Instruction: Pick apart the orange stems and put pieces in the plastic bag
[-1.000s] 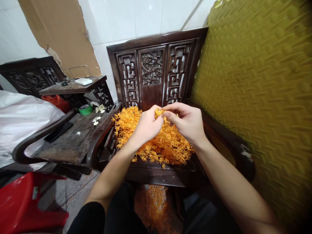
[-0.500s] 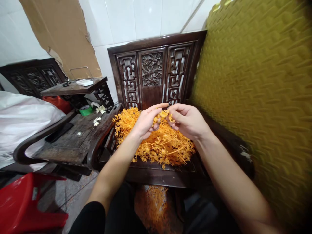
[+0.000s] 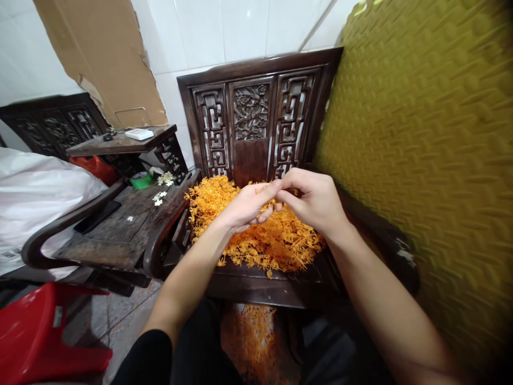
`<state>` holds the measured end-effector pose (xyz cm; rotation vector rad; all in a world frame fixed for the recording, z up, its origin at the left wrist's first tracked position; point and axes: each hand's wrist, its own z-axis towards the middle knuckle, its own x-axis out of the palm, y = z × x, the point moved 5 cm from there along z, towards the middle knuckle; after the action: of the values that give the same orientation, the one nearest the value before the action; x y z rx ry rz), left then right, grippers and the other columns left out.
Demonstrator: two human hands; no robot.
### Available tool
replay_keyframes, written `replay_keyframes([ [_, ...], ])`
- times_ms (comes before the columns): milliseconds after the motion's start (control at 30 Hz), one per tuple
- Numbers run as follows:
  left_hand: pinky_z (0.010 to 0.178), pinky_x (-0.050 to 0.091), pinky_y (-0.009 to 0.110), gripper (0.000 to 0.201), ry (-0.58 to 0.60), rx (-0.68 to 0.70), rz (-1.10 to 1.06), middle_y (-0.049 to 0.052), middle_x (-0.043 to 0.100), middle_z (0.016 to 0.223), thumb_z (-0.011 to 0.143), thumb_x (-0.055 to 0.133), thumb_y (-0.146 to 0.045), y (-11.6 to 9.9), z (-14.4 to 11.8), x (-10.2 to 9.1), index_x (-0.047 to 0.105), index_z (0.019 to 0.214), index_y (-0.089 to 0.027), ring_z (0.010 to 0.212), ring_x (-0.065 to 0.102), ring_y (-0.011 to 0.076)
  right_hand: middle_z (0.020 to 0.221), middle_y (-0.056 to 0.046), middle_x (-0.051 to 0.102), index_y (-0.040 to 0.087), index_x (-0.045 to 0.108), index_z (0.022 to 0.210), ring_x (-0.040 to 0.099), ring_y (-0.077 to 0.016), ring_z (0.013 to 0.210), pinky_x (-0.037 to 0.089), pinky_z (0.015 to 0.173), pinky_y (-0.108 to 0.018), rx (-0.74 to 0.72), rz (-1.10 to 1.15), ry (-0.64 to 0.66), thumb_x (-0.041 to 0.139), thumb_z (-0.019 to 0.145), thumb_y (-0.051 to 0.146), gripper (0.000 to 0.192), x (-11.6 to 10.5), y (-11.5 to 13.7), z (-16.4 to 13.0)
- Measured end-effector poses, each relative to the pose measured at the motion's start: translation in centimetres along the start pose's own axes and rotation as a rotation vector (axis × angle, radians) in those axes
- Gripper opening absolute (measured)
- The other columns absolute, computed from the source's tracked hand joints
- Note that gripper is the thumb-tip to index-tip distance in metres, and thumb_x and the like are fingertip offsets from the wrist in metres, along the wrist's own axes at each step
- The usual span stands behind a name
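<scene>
Both hands had come together over the orange plastic sprig pile (image 3: 256, 235), lower than half a second before, when they were held up a little with a small orange piece pinched in plain view between them. Left hand (image 3: 246, 206) was palm-up, fingers loosely spread, fingertips touching the right hand (image 3: 316, 203); right hand was curled, thumb and forefinger pressed together at the meeting point. The small orange piece seen earlier no longer showed clearly: probably still pinched between the touching fingertips, can't tell for sure. Judgement: the working of one piece was ending or the hands were dipping back to the pile for more. Pile lay directly under and around both hands on the dark wooden chair seat (image 3: 264, 286), carved chair back (image 3: 250, 115) just beyond the hands. More orange bits on the floor (image 3: 250, 334) below the hands, near the person's knees. Left of the left hand: dark wooden side surface (image 3: 120, 227) with small white flowers (image 3: 159, 198) and a green tape roll (image 3: 140, 180). Further left, white bag (image 3: 36, 192) and red stool (image 3: 36, 331). Right of the right hand, close: yellow-green woven mat (image 3: 425, 160), blurred.
</scene>
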<state>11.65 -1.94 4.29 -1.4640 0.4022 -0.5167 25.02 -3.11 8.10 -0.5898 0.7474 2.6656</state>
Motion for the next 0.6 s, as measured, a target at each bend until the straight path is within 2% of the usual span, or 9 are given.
replay_keyframes([
  [133, 0.041, 0.022, 0.018, 0.053, 0.075, 0.037, 0.037, -0.008, 0.044, 0.066, 0.088, 0.074, -0.063, -0.3, -0.1, 0.1, 0.047, 0.074, -0.018, 0.044, 0.036, 0.0005, 0.075, -0.004, 0.071, 0.02, 0.075, 0.078, 0.061, -0.0167, 0.068, 0.044, 0.065, -0.033, 0.022, 0.026, -0.031, 0.072, 0.092, 0.026, 0.015, -0.2, -0.3, 0.0],
  [233, 0.043, 0.024, 0.018, 0.049, 0.131, 0.03, 0.131, -0.009, 0.041, 0.061, 0.091, 0.072, -0.057, -0.9, -0.7, 0.4, 0.046, 0.075, -0.019, 0.044, 0.035, 0.0017, 0.072, -0.004, 0.07, 0.02, 0.076, 0.074, 0.06, -0.016, 0.066, 0.043, 0.063, -0.032, 0.089, 0.141, 0.017, 0.081, 0.087, 0.036, 0.021, -0.6, -0.7, 0.2],
  [400, 0.043, 0.027, 0.02, 0.038, 0.284, -0.049, 0.244, -0.009, 0.043, 0.051, 0.091, 0.072, -0.051, -1.6, -2.3, 1.8, 0.055, 0.08, -0.019, 0.042, 0.035, 0.005, 0.068, -0.004, 0.069, 0.018, 0.074, 0.073, 0.057, -0.013, 0.059, 0.042, 0.055, -0.028, 0.31, 0.613, 0.276, 0.085, 0.083, 0.047, 0.032, -0.2, -1.9, -0.5],
  [500, 0.042, 0.027, 0.02, 0.036, 0.402, -0.125, 0.175, -0.007, 0.046, 0.056, 0.086, 0.077, -0.047, -2.0, -3.2, 2.7, 0.057, 0.077, -0.018, 0.044, 0.038, 0.005, 0.06, 0.001, 0.061, 0.02, 0.073, 0.084, 0.047, -0.0095, 0.049, 0.033, 0.047, -0.024, 0.404, 0.893, 0.286, 0.086, 0.081, 0.047, 0.03, 0.5, -1.7, -1.3],
  [600, 0.038, 0.023, 0.021, 0.03, 0.499, -0.205, 0.045, -0.004, 0.049, 0.061, 0.087, 0.076, -0.042, -2.3, -3.7, 3.1, 0.062, 0.078, -0.017, 0.043, 0.037, 0.0045, 0.051, 0.007, 0.047, 0.022, 0.068, 0.085, 0.034, -0.0068, 0.043, 0.025, 0.043, -0.023, 0.409, 1.037, 0.251, 0.087, 0.079, 0.044, 0.029, 1.2, -0.7, -1.6],
])
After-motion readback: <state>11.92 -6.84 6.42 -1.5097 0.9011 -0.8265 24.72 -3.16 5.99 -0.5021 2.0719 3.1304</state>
